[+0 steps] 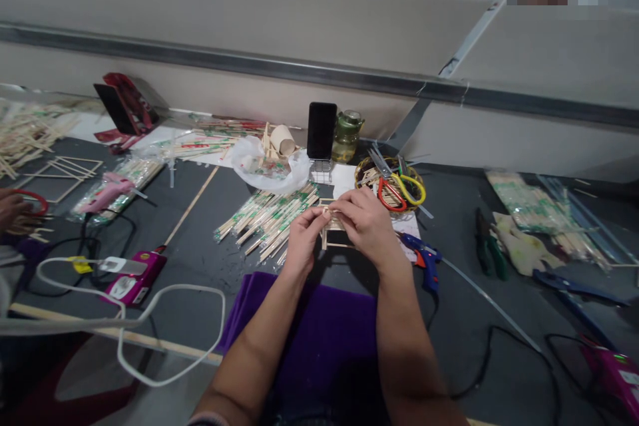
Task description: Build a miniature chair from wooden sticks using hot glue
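My left hand (pixel 302 238) pinches the upper left corner of a small frame built of thin wooden sticks (pixel 340 245). Against its top edge, the closed fingers of my right hand (pixel 369 225) meet the left fingertips and hide part of the frame. Whatever tiny piece may lie between the fingertips cannot be made out. Wrapped chopsticks (pixel 272 216) are spread just left of the frame. A blue hot glue gun (pixel 424 258) lies right of my right hand. Behind that hand, red and yellow scissors (pixel 401 190) rest on a basket (pixel 364 176) of short sticks.
A phone (pixel 321 130) stands upright before a green jar (pixel 348 136). Left are a plastic bag (pixel 269 170), a pink glue gun (pixel 107 193) and a magenta power strip (pixel 136 278) with a white cable. Pliers (pixel 492 246) lie right. Another person's hand (pixel 14 210) holds red-handled scissors.
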Available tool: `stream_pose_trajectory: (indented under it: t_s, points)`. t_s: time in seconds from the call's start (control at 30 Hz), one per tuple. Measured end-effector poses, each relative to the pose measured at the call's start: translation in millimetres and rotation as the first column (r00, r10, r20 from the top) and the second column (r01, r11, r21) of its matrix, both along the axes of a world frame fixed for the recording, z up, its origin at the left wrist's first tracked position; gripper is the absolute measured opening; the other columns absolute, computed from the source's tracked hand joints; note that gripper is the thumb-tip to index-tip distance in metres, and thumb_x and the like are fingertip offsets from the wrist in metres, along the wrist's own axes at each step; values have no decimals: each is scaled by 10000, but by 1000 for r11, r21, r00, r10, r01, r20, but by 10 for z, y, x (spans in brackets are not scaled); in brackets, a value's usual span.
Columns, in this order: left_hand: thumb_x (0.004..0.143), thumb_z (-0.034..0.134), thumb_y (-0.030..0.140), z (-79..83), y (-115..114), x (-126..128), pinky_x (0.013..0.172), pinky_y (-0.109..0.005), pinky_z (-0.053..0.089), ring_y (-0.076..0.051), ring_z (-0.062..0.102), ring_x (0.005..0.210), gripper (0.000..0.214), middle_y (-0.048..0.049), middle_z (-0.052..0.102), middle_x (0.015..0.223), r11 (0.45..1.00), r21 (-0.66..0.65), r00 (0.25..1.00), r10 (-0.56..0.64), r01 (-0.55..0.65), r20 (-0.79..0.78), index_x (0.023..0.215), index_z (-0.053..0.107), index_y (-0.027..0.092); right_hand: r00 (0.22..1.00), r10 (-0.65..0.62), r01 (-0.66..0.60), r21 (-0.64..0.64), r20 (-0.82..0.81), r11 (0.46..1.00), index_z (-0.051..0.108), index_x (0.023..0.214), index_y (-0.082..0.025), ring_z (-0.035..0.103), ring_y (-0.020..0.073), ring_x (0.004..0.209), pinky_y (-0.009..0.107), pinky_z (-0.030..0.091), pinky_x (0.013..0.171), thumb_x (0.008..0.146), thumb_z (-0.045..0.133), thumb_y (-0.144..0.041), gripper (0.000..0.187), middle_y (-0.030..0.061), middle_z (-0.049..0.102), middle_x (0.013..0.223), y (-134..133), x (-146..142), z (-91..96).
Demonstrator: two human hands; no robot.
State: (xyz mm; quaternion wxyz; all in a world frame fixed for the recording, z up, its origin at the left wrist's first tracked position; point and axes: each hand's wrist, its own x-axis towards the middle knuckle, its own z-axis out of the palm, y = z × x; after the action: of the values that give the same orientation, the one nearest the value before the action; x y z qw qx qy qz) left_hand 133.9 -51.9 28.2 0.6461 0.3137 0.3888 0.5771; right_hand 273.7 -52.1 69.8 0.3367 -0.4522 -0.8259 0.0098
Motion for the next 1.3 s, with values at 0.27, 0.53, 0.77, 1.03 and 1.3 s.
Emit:
stream_pose_trajectory:
  t_s: [0.27, 0.53, 0.77, 1.03, 1.3]
  points:
    - [644, 845, 345, -16, -6, 0, 698, -230, 465, -105, 596, 654, 241, -8, 702, 733, 999, -33, 999, -23, 24, 28, 743, 724, 160, 996, -87, 88, 51, -32, 995, 681, 909, -170, 553, 223, 846, 356, 457, 766, 949, 569, -200, 122, 76, 667, 855, -147, 96, -43]
    - [655, 841, 342, -29, -8, -3, 692, -231, 462, -106, 588, 652, 231, -3, 698, 720, 999, -41, 1000, -18, 19, 16, 743, 725, 163, 874, -338, 396, 108, -350, 912, 688, 961, -206, 590, 183, 757, 327, 484, 729, 931, 613, -194, 82, 34, 676, 814, -373, 125, -336]
    - [678, 823, 326, -54, 8, -22, 783, -239, 474, -127, 618, 738, 195, -14, 712, 786, 1000, 10, 1000, -22, 22, -4, 772, 748, 173, 980, -186, 195, 152, -71, 969, 696, 1192, -232, 546, 211, 886, 322, 475, 742, 936, 552, -130, 311, 85, 658, 962, -253, -122, -177]
    - [698, 807, 323, -45, 9, -30, 822, -240, 467, -129, 628, 776, 170, -17, 723, 811, 999, 26, 999, -46, 46, 8, 779, 760, 181, 978, -196, 205, 159, -70, 966, 715, 1039, -207, 545, 212, 868, 325, 469, 733, 949, 528, -133, 219, 87, 657, 917, -177, -184, -222]
    - [644, 826, 284, -64, 14, -11, 850, -262, 455, -150, 625, 846, 218, -27, 722, 875, 1000, 29, 996, 2, 1, -91, 827, 762, 184, 245, -340, 187, -300, -908, 935, 515, 940, -224, 539, 92, 562, 214, 408, 454, 874, 589, -270, 109, 19, 653, 912, -260, -33, -400]
